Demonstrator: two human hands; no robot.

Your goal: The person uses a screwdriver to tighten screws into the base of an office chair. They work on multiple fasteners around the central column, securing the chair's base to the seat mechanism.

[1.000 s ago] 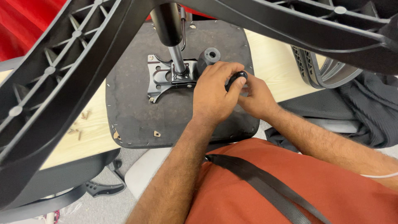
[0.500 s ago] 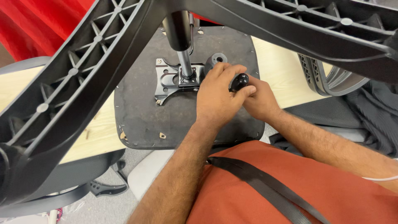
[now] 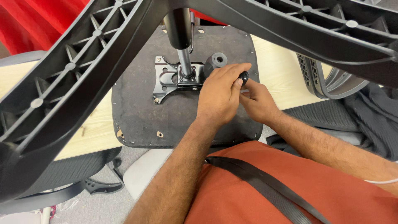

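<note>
Both hands meet over an upturned office chair seat point(image 3: 141, 112) lying on a pale wooden table point(image 3: 95, 128). The left hand point(image 3: 219, 97) closes around a black lever knob point(image 3: 243, 76), which pokes out past its fingertips. The right hand point(image 3: 257, 101) pinches beneath, just beside the metal mounting plate point(image 3: 168, 79)

Obstacles: two black ribbed chair-base legs point(image 3: 70, 89) spanning overhead; gas-lift column point(image 3: 182, 45) rising from the mounting plate point(image 3: 170, 81); black knob point(image 3: 215, 61) just beside the hands point(image 3: 232, 93).
Free room: bare seat underside point(image 3: 141, 112) left of the plate; light wooden surface point(image 3: 93, 130) at either side.
</note>
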